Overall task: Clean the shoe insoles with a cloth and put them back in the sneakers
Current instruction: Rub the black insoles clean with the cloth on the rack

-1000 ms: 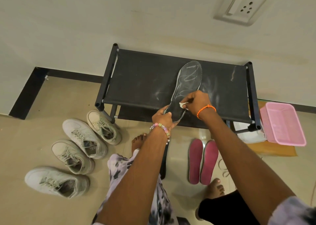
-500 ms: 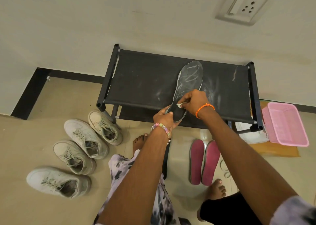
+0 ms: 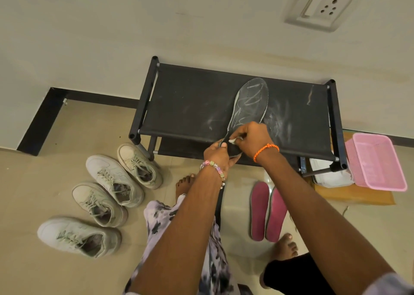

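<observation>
**One insole under the cloth, two waiting on the floor**

One dark grey flat foam insole [image 3: 247, 106] lies across the black fabric-topped shoe rack [image 3: 190, 106], toe toward the wall, heel toward the person; its long axis runs from near to far, leaning slightly right at the toe. The left hand [image 3: 218, 154] pinches the heel end, which overhangs the rack's front edge. The right hand [image 3: 252, 137] has its fingers curled round a small white cloth [image 3: 232, 140], pressing it on the insole just beyond the heel.

Judging by its thin profile, the insole is probably light and floppy, so it should bend if lifted by one end; the heel grip steadies it, and the rack beneath gives backing for rubbing. White streaks mark the forefoot, so wiping looks unfinished there.

Two magenta insoles [image 3: 267, 211] lie side by side on the floor, toes toward the rack. Four off-white lace-up sneakers [image 3: 105, 196] sit at the left, well apart from them. A pink plastic basket [image 3: 376, 160] rests beside the rack's right end.
</observation>
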